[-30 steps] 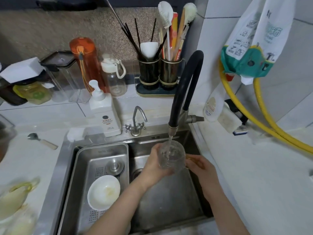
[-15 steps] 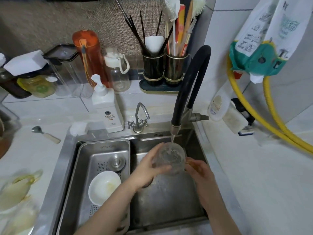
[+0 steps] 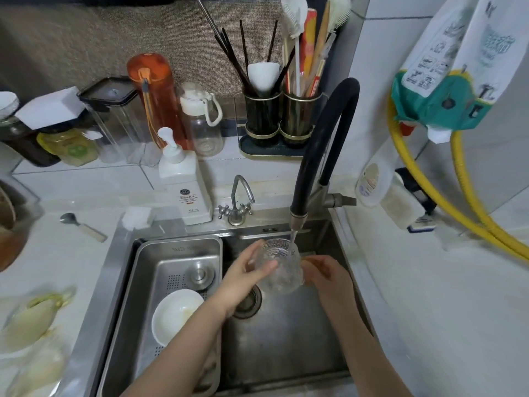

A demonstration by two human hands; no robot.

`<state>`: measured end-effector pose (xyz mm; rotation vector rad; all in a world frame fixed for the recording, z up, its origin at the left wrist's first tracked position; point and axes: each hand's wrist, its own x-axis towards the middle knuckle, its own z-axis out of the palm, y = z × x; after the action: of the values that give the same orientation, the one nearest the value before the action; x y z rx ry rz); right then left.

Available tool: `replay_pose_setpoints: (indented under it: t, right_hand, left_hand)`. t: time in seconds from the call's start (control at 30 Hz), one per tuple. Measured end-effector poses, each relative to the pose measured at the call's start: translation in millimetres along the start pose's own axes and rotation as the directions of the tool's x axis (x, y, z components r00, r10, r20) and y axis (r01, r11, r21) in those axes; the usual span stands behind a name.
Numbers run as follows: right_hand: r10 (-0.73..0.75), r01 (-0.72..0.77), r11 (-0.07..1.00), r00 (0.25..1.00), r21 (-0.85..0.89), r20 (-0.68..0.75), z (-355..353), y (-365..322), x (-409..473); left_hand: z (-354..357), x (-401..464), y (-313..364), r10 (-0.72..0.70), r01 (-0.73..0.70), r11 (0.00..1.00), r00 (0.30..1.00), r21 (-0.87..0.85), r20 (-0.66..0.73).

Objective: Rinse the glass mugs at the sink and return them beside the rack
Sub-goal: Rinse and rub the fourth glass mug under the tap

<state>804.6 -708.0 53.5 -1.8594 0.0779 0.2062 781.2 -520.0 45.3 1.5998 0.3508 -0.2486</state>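
A round emblem and small printed lines are carried on the white pump bottle (image 3: 184, 186), but no wording can be made out. Pictograms and large characters are printed on the hanging bag (image 3: 455, 53); none can be read.

A clear, textured glass mug (image 3: 279, 266) is being held over the sink basin (image 3: 286, 339), tilted with its open mouth facing up and back under the black faucet (image 3: 320, 156); a thin stream of water is running in at its far rim
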Motion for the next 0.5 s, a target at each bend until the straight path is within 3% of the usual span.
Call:
replay_pose_setpoints:
  t: [0.1,0.23,0.5]
  right_hand:
    - [-0.031,0.028,0.998,0.998,-0.055,-0.047,-8,-6,4]
    - [-0.049,0.039,0.988,0.997,-0.152,-0.063,-16,-4,15]
    - [-0.110,0.127,0.946,0.991,-0.299,0.073,-12,-16,21]
  left_hand:
    - [16,4,13,0.088,-0.090,0.992,0.996,0.085,0.024]
    - [26,13,15,0.340,-0.306,0.871,0.940,0.383,-0.021]
    - [27,12,24,0.211,-0.177,0.918,0.976,0.356,-0.058]
